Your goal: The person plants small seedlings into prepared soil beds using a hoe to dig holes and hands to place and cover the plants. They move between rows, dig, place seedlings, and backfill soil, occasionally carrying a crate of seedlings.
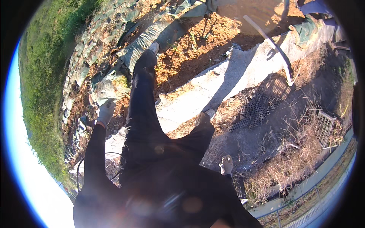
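My left hand [106,110], in a pale glove, touches the near end of a worn greenish-white sack [109,87] beside my left leg. Its fingers look closed on the fabric, though the fingertips are partly hidden. My right hand [226,164], also in a light glove, hangs beside my right hip, apart from any object; its fingers are too small in view to judge. My left shoe [154,48] is by a long green sack [145,45], and my right shoe [210,114] is at the lower edge of a pale fabric strip [196,94].
Loose orange soil [182,62] lies ahead. A bent white pipe [266,38] crosses the strip at the right. Black plastic mesh [253,112], a plastic crate [325,128] and dry brush [296,162] lie lower right. Rows of sacks [85,57] line the left, beside a green slope [45,74].
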`<act>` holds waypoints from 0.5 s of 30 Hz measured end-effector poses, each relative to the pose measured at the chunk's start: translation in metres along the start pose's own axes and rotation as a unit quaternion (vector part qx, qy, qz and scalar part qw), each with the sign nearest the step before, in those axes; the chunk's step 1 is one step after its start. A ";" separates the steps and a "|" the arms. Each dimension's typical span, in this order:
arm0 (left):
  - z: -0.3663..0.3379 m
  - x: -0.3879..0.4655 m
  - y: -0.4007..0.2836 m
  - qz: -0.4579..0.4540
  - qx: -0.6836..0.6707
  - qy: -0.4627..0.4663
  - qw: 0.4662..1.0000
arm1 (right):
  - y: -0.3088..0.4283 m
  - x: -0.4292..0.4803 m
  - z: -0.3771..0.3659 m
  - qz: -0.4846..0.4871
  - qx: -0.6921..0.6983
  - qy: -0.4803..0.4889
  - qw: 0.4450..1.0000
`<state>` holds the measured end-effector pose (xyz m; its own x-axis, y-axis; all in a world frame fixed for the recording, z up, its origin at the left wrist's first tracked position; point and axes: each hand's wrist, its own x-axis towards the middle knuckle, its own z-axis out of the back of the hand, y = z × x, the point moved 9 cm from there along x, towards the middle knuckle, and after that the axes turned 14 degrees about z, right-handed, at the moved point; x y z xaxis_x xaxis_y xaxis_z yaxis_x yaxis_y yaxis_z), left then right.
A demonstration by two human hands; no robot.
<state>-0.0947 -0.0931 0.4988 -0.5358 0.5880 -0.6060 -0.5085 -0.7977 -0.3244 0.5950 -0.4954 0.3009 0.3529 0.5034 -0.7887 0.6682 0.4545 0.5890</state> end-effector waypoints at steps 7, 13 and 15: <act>0.011 -0.116 0.095 -0.024 0.070 -0.102 0.992 | 0.108 0.013 0.043 0.090 -0.148 -0.110 0.979; 0.034 -0.107 0.054 0.009 -0.053 -0.074 0.996 | 0.065 0.028 0.023 0.032 -0.024 -0.023 0.999; 0.028 -0.076 0.070 0.007 -0.098 -0.038 0.994 | 0.066 0.052 -0.020 0.067 -0.074 0.010 0.995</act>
<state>-0.1087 -0.1895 0.5422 -0.5955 0.5785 -0.5574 -0.3629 -0.8128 -0.4557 0.6447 -0.4249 0.3020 0.4182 0.5812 -0.6980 0.5110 0.4847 0.7098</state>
